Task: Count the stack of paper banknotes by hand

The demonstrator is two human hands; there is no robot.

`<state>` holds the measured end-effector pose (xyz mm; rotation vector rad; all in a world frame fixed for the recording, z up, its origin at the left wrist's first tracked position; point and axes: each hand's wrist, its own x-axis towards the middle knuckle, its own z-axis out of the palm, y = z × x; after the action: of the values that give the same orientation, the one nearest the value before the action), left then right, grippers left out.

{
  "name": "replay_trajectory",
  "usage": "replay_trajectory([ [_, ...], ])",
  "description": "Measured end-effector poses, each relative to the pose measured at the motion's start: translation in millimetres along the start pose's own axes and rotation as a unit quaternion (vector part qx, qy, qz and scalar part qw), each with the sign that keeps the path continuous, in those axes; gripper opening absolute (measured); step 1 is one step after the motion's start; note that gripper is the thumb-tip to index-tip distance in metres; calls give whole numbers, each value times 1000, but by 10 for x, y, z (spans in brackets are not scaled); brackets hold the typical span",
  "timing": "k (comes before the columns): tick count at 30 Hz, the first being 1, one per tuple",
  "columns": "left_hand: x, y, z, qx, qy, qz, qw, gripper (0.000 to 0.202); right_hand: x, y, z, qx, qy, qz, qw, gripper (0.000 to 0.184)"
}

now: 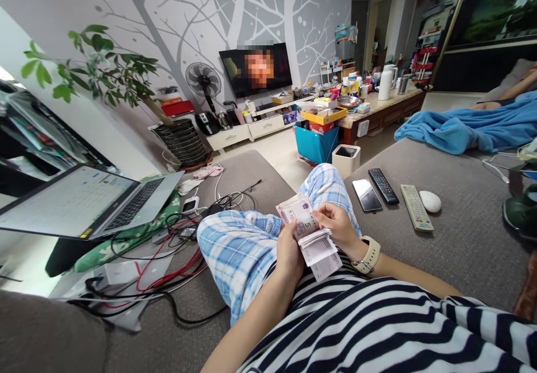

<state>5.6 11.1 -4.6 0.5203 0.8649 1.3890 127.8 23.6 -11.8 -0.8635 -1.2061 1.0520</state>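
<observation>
Both my hands hold a stack of banknotes (302,220) and white paper slips (321,253) over my lap. My left hand (288,250) grips the stack from below on the left, fingers wrapped round it. My right hand (338,225), a pale watch on its wrist, pinches the top note from the right; that note shows a "5". My knees in blue checked trousers (239,244) are drawn up on the grey sofa (453,239).
A phone (367,194), two remote controls (383,185) (416,207) and a white mouse (430,201) lie on the sofa to my right. An open laptop (84,202) and tangled cables (176,255) lie to my left. Someone rests under a blue blanket (470,127) at the far right.
</observation>
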Motion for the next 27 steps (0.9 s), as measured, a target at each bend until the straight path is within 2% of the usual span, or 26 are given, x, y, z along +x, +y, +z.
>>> replay_trajectory([
  [10,-29,-11,-17,25,-5,-11,1000,32,39,85,-35,-25,41,14,999,33],
  [15,-1,-23,-24,8,-4,-7,1000,33,39,88,-47,-59,34,0,998,32],
  [23,10,5,15,-12,4,-2,1000,24,2,-25,-7,-22,10,-18,1000,31],
  [27,-1,11,17,-8,4,-7,1000,27,-1,-41,6,-14,2,-12,1000,32],
])
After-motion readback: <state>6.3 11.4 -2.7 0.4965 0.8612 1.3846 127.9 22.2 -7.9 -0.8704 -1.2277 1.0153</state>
